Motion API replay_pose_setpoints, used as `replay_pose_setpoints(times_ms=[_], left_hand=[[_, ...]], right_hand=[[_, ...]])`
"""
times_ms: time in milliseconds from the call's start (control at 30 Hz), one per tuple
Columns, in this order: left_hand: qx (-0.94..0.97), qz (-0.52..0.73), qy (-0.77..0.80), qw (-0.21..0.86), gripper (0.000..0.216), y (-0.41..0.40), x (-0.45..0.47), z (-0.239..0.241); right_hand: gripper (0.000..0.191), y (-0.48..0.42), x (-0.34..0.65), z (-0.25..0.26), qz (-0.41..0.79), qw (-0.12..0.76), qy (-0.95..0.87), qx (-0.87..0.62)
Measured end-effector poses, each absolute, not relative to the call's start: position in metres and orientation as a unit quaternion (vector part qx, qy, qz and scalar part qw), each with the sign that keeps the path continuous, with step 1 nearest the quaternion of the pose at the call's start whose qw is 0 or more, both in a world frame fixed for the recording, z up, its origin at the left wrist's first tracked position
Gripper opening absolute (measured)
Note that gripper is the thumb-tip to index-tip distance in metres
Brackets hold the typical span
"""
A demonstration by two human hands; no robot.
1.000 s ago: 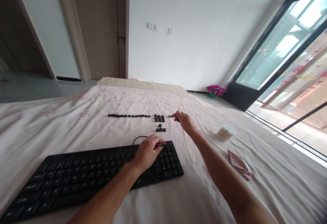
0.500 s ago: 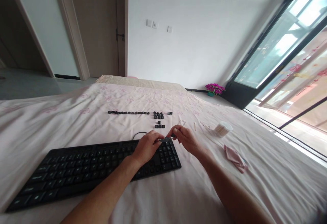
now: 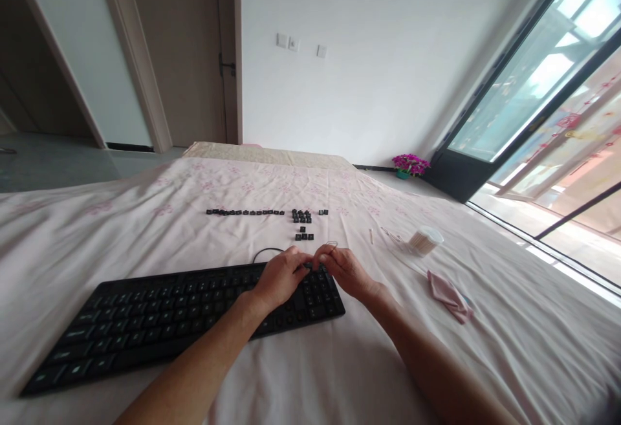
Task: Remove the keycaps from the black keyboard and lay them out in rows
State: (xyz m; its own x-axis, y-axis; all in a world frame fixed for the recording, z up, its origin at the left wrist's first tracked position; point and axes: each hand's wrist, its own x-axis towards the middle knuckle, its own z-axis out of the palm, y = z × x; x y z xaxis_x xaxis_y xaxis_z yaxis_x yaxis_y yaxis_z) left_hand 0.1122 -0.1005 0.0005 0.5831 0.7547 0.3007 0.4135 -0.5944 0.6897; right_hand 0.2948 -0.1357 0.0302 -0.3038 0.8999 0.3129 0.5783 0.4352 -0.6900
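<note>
A black keyboard (image 3: 160,321) lies at a slant on the bedspread, some keycaps gone from its right part. Over the top of its number pad, my left hand (image 3: 281,275) is closed, thumb and fingers together; what they pinch is hidden. My right hand (image 3: 347,271) meets it there, its fingers closed around a wire keycap puller (image 3: 332,243) whose thin loop sticks out above the knuckles. The puller's working end is covered by my fingers. Behind the keyboard, loose black keycaps (image 3: 252,212) stand in a row, with a block of keycaps (image 3: 301,217) and an arrow-shaped group (image 3: 304,237) to the right.
Right of my hands lie a single cotton swab (image 3: 371,236), some loose swabs (image 3: 391,236) and a clear tub of swabs (image 3: 427,241). A pink cloth (image 3: 449,297) is nearer. The keyboard's cable (image 3: 264,251) curves behind it. The pale bedspread (image 3: 359,360) is wrinkled.
My right hand has moved left with the wire keycap puller, up against my left fingers. A small dark piece seen at its fingertips before is now hidden. My left hand stays nearly in place.
</note>
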Motion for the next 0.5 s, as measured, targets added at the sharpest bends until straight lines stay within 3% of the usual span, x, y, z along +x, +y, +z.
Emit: replay_pose_setpoints(times_ms=[267, 500], left_hand=[[0.863, 0.190, 0.363, 0.295, 0.014, -0.091, 0.119, 0.013], [0.844, 0.259, 0.433, 0.185, 0.016, -0.107, 0.136, 0.008]], right_hand=[[0.036, -0.137, 0.288, 0.008, 0.201, 0.450, -0.729, -0.474], [0.032, -0.140, 0.284, -0.003, 0.162, 0.485, -0.728, -0.457]])
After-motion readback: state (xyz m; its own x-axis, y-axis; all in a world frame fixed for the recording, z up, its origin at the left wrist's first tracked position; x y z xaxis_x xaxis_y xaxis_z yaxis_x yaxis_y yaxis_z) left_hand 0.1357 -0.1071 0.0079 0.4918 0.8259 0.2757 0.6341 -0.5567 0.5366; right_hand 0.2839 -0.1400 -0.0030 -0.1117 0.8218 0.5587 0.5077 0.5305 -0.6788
